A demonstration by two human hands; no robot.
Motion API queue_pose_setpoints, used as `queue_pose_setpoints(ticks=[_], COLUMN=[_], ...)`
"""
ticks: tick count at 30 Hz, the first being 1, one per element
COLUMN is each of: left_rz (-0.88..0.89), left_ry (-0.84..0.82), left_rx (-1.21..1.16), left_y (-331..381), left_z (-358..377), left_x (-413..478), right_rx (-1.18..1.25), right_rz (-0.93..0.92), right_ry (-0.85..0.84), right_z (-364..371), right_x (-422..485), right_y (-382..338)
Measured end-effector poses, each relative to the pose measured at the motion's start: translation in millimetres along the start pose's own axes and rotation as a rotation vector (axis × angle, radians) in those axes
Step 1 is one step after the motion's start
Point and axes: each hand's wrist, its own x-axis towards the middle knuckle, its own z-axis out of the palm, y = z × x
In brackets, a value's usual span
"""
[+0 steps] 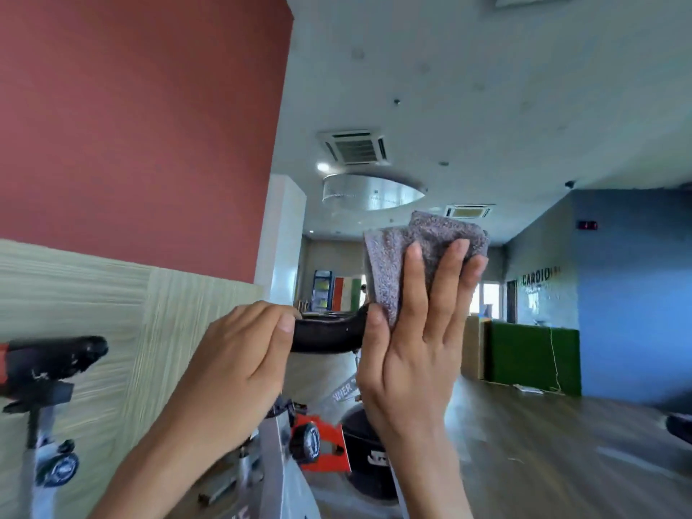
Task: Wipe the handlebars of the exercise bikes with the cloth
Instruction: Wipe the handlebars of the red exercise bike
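Observation:
A black padded handlebar (329, 333) of an exercise bike runs across the middle of the view. My left hand (239, 354) grips its left part, fingers curled over the top. My right hand (415, 331) holds a folded grey cloth (397, 256) upright against the handlebar's right end, fingers straight along the cloth and thumb at its lower edge. The cloth hides that end of the bar. The bike's silver frame (277, 455) with a red part and a black knob (309, 442) shows below my hands.
A second bike's black saddle (56, 359) stands at the left by the wood-panelled and red wall. At the right lie wooden floor, a green padded block (531, 355) and a blue wall. A dark object (679, 425) sits at the right edge.

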Motion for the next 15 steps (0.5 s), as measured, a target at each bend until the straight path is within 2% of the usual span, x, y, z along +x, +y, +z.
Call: queue_pose_setpoints(ticks=[3, 8, 13, 15], left_rz=[-0.017, 0.004, 0.004, 0.015], left_ry=[0.008, 0.024, 0.069, 0.073], left_rx=[-0.017, 0.005, 0.006, 0.017], left_y=[0, 0, 1, 0], left_z=[0, 3, 8, 8], left_x=[-1, 0, -3, -3], right_rx=[0.151, 0.208, 0.301, 0.211], right_rz=[0.179, 0.079, 0.277, 0.169], right_ry=[0.103, 0.053, 0.106, 0.030], right_z=[9, 12, 10, 12], right_x=[7, -9, 16, -1], right_y=[-13, -13, -14, -20])
